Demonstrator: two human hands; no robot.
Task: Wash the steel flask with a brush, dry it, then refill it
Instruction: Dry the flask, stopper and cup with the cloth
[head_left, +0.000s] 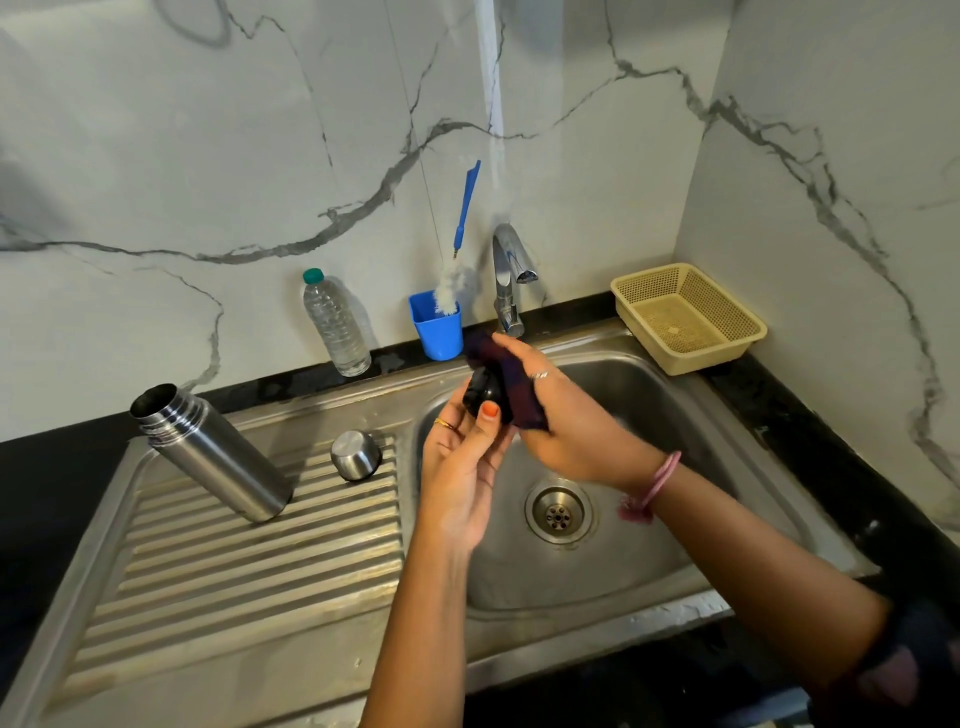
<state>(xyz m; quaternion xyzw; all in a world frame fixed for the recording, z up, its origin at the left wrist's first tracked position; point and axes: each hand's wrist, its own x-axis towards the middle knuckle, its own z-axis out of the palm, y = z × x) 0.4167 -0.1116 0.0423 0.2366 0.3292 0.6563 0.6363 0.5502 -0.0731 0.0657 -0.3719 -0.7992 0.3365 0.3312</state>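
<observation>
The open steel flask (213, 452) stands upright on the ribbed drainboard (234, 582), left of the basin. Its steel cup lid (356, 455) sits upside down beside it. Over the sink basin (649, 405), my left hand (462, 467) grips a small black stopper (483, 397), thumb on its front. My right hand (566, 421) holds a dark purple cloth (506, 382) against the stopper. A blue-handled bottle brush (460, 244) stands in a blue cup (437, 330) by the wall.
A plastic water bottle (335, 325) with a teal cap stands behind the drainboard. The tap (509, 280) rises behind the basin; no water shows at its spout. A beige plastic basket (688, 317) sits in the right corner. The drain (558, 512) lies below my hands.
</observation>
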